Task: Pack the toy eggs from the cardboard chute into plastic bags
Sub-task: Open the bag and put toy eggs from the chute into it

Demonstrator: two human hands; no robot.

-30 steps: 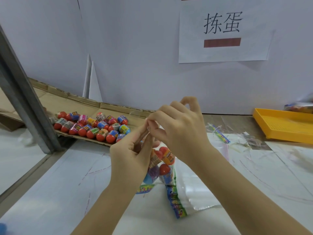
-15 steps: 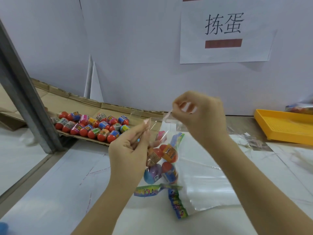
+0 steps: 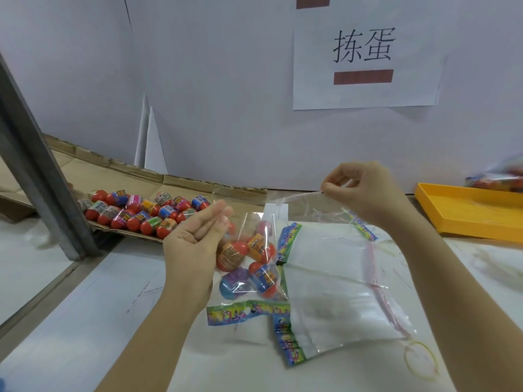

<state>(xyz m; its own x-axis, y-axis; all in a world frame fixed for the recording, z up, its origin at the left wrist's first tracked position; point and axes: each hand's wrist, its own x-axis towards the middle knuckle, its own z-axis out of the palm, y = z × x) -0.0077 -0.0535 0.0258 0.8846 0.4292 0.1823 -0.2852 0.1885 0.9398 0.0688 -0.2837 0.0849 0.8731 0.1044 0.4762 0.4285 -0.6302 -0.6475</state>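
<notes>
Filled bag (image 3: 249,278) at frame ctr w/ several toy eggs (image 3: 256,247): light, floppy, slick film; eggs hard, roll-prone. Best taken at top edge, I'd say. Left grip (image 3: 195,244) released, fingers straight against bag's left side. Right grip (image 3: 359,190), right of ctr, pinches thin clear strip (image 3: 300,197) running from bag's top.

White table (image 3: 85,321) with cardboard chute (image 3: 135,176), yellow tray (image 3: 467,210), plastic bags (image 3: 334,292), rubber band (image 3: 420,360)

The clear plastic bag (image 3: 249,308) with a colourful printed bottom band stands upright and contains several red-based toy eggs (image 3: 260,248). Its thin sealing strip (image 3: 300,196) is pinched by the right hand (image 3: 365,190). A stack of empty clear bags (image 3: 339,292) lies flat beside it. Loose wrapped eggs (image 3: 147,213) cluster on the brown cardboard chute (image 3: 181,183).
</notes>
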